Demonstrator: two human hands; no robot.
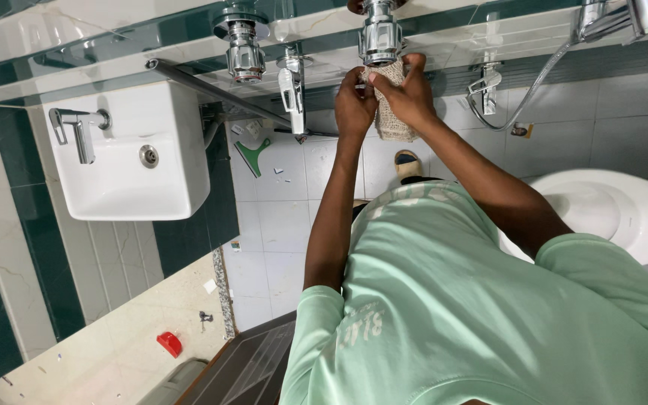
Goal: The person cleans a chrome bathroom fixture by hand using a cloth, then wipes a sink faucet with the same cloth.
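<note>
Tiled bathroom all round, dark green and cream bands on the walls, pale square tiles [286, 217] on the floor. At the centre of the work, a coarse beige mesh cloth [393, 124] bunched up against the underside of a chrome fitting [380, 34], clenched from both sides: left hand [354, 101] pinching the cloth's edge just below the fitting, right hand [408, 94] closed over its upper part and touching the chrome itself, loose tail of cloth hanging free beneath. Judged from this, midway through rubbing or wiping the fitting, cloth pressed on and not yet taken away. For a further pass, probably a firm two-handed hold, cloth kept wrapped round the metal body and turned rather than dragged, with care not to let the tail slip out. Left of the fitting, a second chrome fitting [243, 49] of the same kind and a small chrome spray handle [292, 94]; further left, a white washbasin [181, 150] with its lever tap [76, 131]. Right of the fitting, a thin hose [534, 90] looping along the grey tiles, then a white toilet [616, 210]. Below the fitting, a sandalled foot [406, 161], a green squeegee [253, 156] on the floor, and well apart from it, a small red object [169, 343] on a cream surface.
</note>
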